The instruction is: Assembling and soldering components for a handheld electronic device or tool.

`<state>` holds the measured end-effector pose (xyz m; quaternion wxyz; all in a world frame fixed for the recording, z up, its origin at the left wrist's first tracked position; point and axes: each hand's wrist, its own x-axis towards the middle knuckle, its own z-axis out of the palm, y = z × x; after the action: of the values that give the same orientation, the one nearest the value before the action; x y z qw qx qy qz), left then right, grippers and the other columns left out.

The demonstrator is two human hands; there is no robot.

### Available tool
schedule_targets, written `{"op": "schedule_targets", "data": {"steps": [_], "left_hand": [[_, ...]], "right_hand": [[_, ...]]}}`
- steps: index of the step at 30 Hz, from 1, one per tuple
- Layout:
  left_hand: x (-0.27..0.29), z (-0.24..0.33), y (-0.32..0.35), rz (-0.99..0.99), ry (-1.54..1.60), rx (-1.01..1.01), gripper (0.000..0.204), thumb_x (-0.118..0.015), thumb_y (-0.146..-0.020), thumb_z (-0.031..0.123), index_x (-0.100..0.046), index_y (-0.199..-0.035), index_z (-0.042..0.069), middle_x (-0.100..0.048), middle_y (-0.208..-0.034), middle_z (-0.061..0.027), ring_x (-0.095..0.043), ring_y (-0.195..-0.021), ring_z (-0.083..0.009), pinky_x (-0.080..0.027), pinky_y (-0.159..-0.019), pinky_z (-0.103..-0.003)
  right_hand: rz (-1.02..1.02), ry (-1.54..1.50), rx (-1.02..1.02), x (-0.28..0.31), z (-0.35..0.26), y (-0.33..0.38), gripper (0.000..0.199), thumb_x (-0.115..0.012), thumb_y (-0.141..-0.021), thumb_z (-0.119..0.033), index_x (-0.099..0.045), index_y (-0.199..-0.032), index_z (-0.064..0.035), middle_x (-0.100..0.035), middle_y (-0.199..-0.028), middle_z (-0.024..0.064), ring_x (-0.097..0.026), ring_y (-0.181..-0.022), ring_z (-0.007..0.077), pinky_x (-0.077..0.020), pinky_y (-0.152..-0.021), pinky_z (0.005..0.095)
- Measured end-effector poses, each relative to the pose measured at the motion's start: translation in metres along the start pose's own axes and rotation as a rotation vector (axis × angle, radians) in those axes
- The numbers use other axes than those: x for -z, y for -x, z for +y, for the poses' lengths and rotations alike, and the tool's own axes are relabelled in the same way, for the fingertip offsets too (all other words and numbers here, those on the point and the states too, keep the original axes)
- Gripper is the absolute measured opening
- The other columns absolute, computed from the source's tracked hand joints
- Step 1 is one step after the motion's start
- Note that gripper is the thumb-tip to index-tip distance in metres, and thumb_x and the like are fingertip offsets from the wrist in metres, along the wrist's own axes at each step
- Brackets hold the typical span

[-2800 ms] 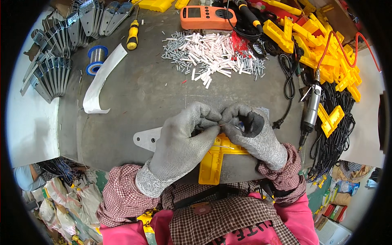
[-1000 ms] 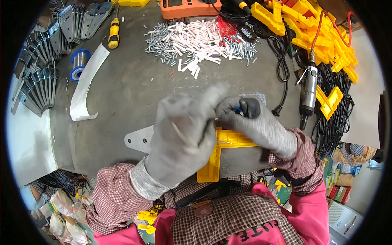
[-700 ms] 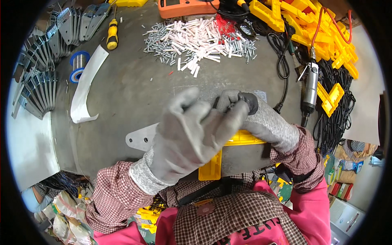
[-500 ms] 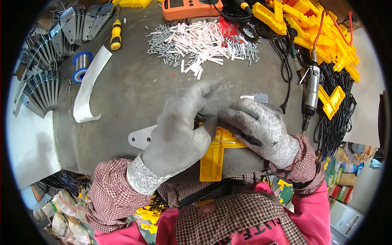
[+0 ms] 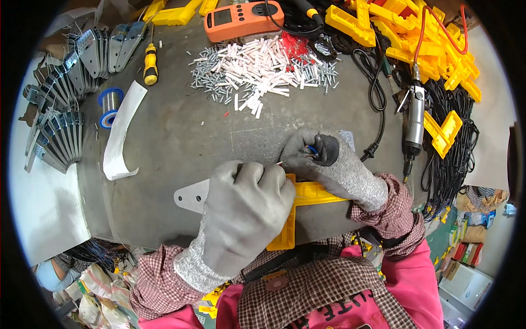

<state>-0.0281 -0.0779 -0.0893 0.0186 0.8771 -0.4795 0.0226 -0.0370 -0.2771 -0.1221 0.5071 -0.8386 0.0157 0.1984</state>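
Both hands wear grey knit gloves. My left hand [image 5: 249,192] is closed, knuckles up, over the upper left of a yellow plastic T-shaped housing [image 5: 315,193]; its fingertips are hidden, so what it pinches cannot be told. My right hand [image 5: 323,156] is closed just beyond the housing's right arm, thumb folded over, and a thin blue wire [image 5: 312,149] shows between its fingers. A small pale wire end [image 5: 279,163] sticks out in the gap between the hands. A flat silver metal plate [image 5: 190,196] with holes lies partly under my left hand.
Screws and white sleeves [image 5: 255,68] lie in a heap beyond my hands, near an orange meter [image 5: 244,21]. At right are a power screwdriver [image 5: 415,118], black cables [image 5: 452,145] and yellow housings [image 5: 416,38]. A solder spool [image 5: 111,104], white strip [image 5: 121,137] and screwdriver [image 5: 150,64] lie left.
My left hand has turned knuckles up and closed, moving lower. My right hand has rolled over, so the blue wire now shows in its fingers. The view has shifted slightly.
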Motion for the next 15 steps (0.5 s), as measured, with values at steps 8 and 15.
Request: {"op": "schedule_targets", "data": {"steps": [8,15], "left_hand": [[0.007,-0.001,-0.004,-0.01,-0.135,0.022,0.018,-0.063,-0.071,0.013,-0.063,-0.089,0.013,-0.054,-0.087,0.0007,-0.056,-0.09,-0.0188,-0.042,-0.088,-0.039],[-0.024,0.009,0.005,0.077,0.197,-0.098,0.025,-0.075,-0.063,0.009,-0.067,-0.087,0.013,-0.062,-0.093,-0.0032,-0.054,-0.107,-0.0246,-0.045,-0.09,-0.045]], "right_hand": [[0.003,-0.182,0.06,-0.004,0.025,0.002,0.011,-0.066,-0.095,-0.014,-0.068,-0.095,-0.0031,-0.067,-0.085,0.0003,-0.059,-0.08,0.0056,-0.0494,-0.072,0.0241],[-0.019,-0.271,0.193,-0.001,0.02,0.002,0.011,-0.064,-0.094,-0.01,-0.067,-0.101,-0.0008,-0.064,-0.087,0.0039,-0.06,-0.081,0.0095,-0.0494,-0.076,0.0273]]}}
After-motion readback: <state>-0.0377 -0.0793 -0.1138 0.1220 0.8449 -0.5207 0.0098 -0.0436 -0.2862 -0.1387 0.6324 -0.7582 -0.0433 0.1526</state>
